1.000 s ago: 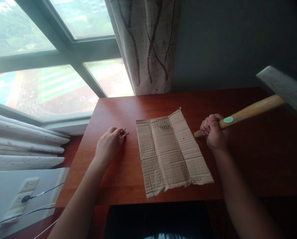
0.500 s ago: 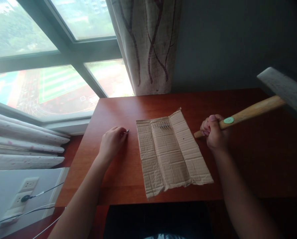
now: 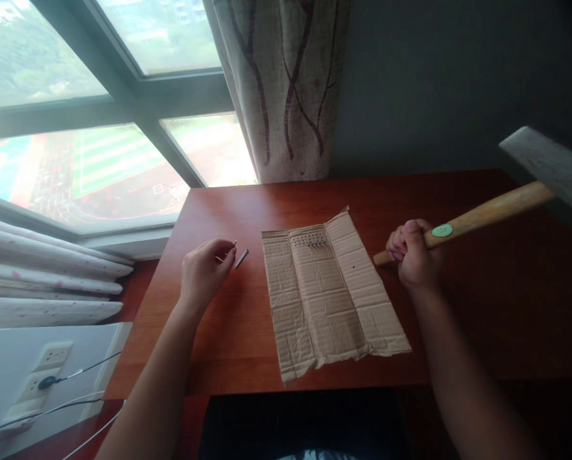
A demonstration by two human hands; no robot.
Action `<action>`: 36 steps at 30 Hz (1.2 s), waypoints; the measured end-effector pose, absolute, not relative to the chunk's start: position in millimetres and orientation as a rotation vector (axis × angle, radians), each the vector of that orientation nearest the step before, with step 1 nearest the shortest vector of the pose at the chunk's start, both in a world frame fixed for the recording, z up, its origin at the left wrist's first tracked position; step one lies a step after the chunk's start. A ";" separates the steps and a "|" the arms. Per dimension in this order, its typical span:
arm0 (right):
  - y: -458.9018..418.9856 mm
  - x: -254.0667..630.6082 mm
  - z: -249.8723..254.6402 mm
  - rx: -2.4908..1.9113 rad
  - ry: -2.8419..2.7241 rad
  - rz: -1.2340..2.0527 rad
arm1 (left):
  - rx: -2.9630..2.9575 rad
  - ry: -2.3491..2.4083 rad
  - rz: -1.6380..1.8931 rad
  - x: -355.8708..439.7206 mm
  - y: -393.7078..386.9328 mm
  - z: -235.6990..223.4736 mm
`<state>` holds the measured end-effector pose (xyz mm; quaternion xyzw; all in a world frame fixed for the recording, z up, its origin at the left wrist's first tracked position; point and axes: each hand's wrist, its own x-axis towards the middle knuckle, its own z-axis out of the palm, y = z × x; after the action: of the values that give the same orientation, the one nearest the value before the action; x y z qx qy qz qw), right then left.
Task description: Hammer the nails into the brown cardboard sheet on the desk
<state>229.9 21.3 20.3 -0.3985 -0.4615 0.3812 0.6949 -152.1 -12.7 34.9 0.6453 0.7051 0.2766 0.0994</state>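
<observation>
My right hand [image 3: 416, 254] is wrapped round the wooden handle of a hammer [image 3: 489, 211], its metal head raised at the far right and partly out of view. With thumb and fingertips together, my left hand [image 3: 206, 268] pinches a small nail [image 3: 234, 243], of which only the tip shows. Just right of those fingers, one or more dark metal nails [image 3: 241, 258] lie on the table. Between my hands a creased sheet of cardboard [image 3: 331, 306] lies on the wood. Near its far edge are rows of small holes and several nails [image 3: 317, 242].
The reddish wooden table [image 3: 218, 358] runs up to a wall and a patterned curtain [image 3: 295, 89]. A window [image 3: 137, 172] is at the left. Below it, a wall socket [image 3: 39, 383] has a plug and cables.
My left hand has drawn back slightly left and lifted off the nails on the table, with one nail between its fingertips. My right hand and the hammer have barely moved.
</observation>
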 end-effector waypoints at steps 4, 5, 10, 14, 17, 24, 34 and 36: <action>21.0 229.8 20.4 -0.897 -1.030 0.853 | 1.574 1.892 1.180 -140.6 -14.2 44.5; 20.8 229.6 20.8 -0.902 -1.031 0.854 | 1.523 1.832 1.252 -135.0 -14.8 48.9; 20.1 228.3 22.9 -0.911 -1.035 0.845 | 1.508 1.585 1.414 -100.1 -17.5 75.0; 20.5 228.9 22.3 -0.909 -1.037 0.843 | 1.658 1.428 1.361 -74.5 -15.2 85.5; 20.8 229.8 21.3 -0.907 -1.031 0.856 | 1.795 1.387 1.292 -58.9 -10.7 86.0; 20.9 230.8 21.5 -0.898 -1.026 0.848 | 1.935 1.463 1.202 -40.5 -1.2 84.2; 21.0 230.7 21.4 -0.898 -1.048 0.837 | 1.989 1.495 1.168 -38.1 0.7 77.5; 20.7 230.5 21.3 -0.896 -1.052 0.838 | 1.995 1.495 1.167 -37.5 1.0 77.0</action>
<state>230.5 20.7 21.3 -0.4008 -0.4706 0.3747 0.6910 -37.5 1.0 77.0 0.7113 0.5327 0.4158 0.1933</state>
